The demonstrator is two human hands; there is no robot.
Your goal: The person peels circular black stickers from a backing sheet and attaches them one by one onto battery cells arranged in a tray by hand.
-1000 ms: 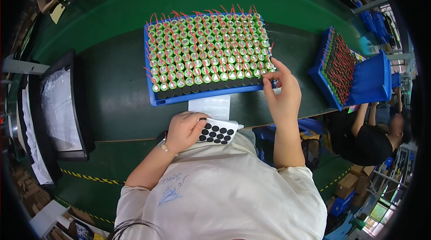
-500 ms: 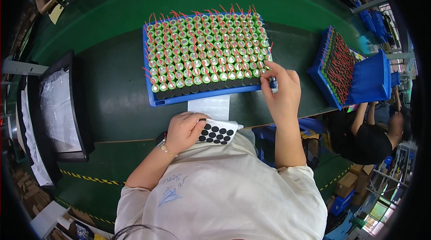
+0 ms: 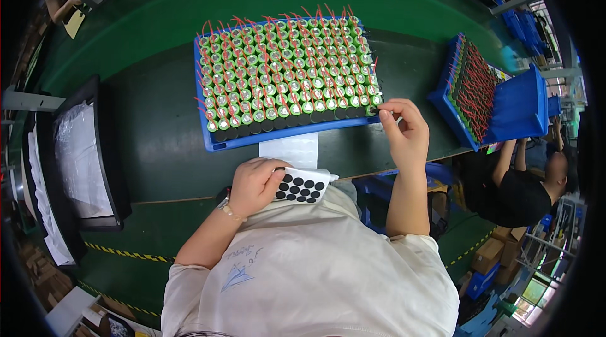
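One dot sheet (image 3: 302,187) is pinched in the left hand (image 3: 252,184), lower centre; right hand (image 3: 404,132) fingertips are closed at the tray (image 3: 287,135) corner. Cells (image 3: 287,72) could easily get knocked if nudged.

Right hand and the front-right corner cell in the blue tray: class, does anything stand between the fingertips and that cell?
Nothing visible does. The right hand has its pinched fingertips right at the corner cell of the blue tray. The left hand holds the white sheet of black dots well short of the tray.
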